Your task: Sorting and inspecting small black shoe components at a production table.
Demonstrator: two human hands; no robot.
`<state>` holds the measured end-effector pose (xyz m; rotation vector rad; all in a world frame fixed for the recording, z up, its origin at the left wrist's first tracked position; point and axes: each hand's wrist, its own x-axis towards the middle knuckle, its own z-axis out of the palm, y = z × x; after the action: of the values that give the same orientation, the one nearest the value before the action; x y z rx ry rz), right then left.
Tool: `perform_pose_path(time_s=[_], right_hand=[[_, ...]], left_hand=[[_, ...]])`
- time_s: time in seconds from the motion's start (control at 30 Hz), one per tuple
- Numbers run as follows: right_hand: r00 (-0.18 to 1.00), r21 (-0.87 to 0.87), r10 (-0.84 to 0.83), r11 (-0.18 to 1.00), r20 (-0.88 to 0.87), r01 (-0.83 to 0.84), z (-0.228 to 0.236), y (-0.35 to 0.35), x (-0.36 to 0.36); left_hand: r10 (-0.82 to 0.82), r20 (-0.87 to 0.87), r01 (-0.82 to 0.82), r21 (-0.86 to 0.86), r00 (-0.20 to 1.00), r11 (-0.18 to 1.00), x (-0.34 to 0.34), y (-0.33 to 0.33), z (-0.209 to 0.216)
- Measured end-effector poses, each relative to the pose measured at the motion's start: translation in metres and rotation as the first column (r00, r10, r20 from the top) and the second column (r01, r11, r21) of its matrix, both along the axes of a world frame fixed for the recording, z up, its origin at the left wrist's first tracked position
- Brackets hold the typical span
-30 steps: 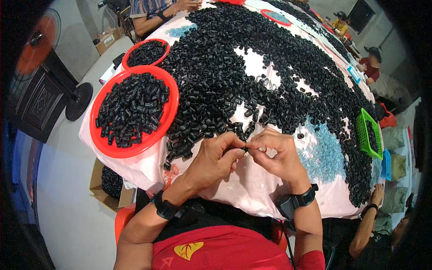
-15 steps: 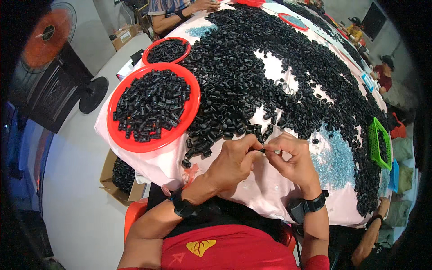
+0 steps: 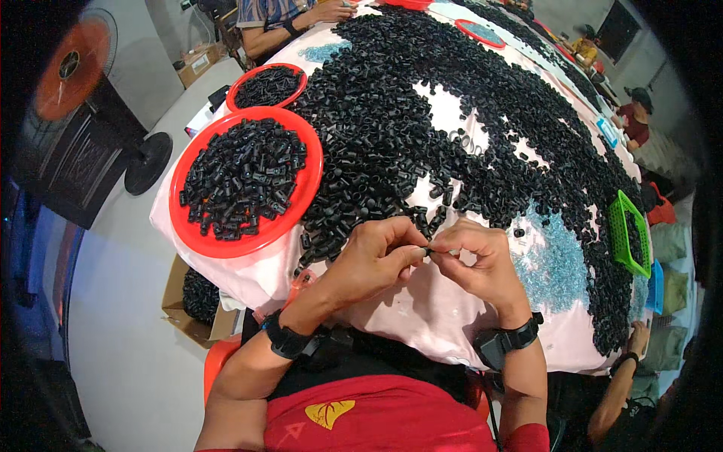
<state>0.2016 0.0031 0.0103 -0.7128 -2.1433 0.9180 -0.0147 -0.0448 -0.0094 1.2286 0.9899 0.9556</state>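
Note:
My left hand (image 3: pixel 376 260) and my right hand (image 3: pixel 480 260) meet fingertip to fingertip over the near edge of the cloth-covered table. Pinched between them is a small black plastic part (image 3: pixel 428 251), mostly hidden by the fingers. Right beyond my hands begins a wide spread of loose black plastic parts (image 3: pixel 369 192), some tube-shaped. To the right of my right hand lies a patch of small clear bluish pieces (image 3: pixel 553 267). A large red round tray (image 3: pixel 315 181) heaped with black tube-shaped parts stands to the left.
Behind the large tray sits a smaller red tray (image 3: pixel 300 91) of thin black parts. A green basket (image 3: pixel 619 233) stands at the right edge. Below on the left are a cardboard box (image 3: pixel 175 305) and a fan (image 3: pixel 147 162). Other people work around the table; one's hand (image 3: pixel 639 340) is at the right.
The whole view has shifted slightly, with the table sliding a little left. My hands keep the same pinch, the fingers turned slightly around the small part.

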Motion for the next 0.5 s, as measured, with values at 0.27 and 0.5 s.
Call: perform_pose_path(time_s=[0.27, 0.5], right_hand=[[0.989, -0.239, -0.069, 0.966, 0.132, 0.099, 0.005, -0.007, 0.0], [0.993, 0.01, -0.118, 0.993, 0.016, 0.118, -0.002, -0.002, -0.012]], left_hand=[[0.116, -0.182, -0.095, 0.12, 0.976, 0.988, 0.015, -0.011, -0.002], [0.214, -0.018, -0.215, -0.038, 0.977, 0.976, 0.017, -0.009, -0.001]])
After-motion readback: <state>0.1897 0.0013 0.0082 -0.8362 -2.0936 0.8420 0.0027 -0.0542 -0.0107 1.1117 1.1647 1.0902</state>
